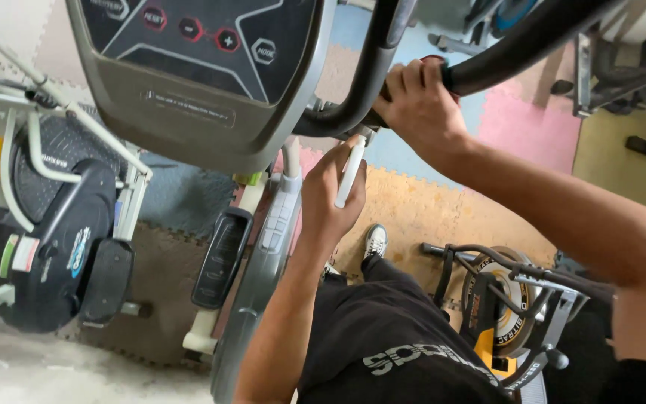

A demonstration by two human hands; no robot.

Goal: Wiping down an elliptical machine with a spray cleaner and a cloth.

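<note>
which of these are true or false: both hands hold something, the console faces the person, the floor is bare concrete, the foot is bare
1. The left hand grips a white tool. True.
2. The right hand rests on the console. False: it grips the black handlebar.
3. The floor is bare concrete. False: coloured foam mats cover much of it.
4. The foot is bare. False: it wears a white shoe.
5. A second exercise machine stands to the left. True.
</note>
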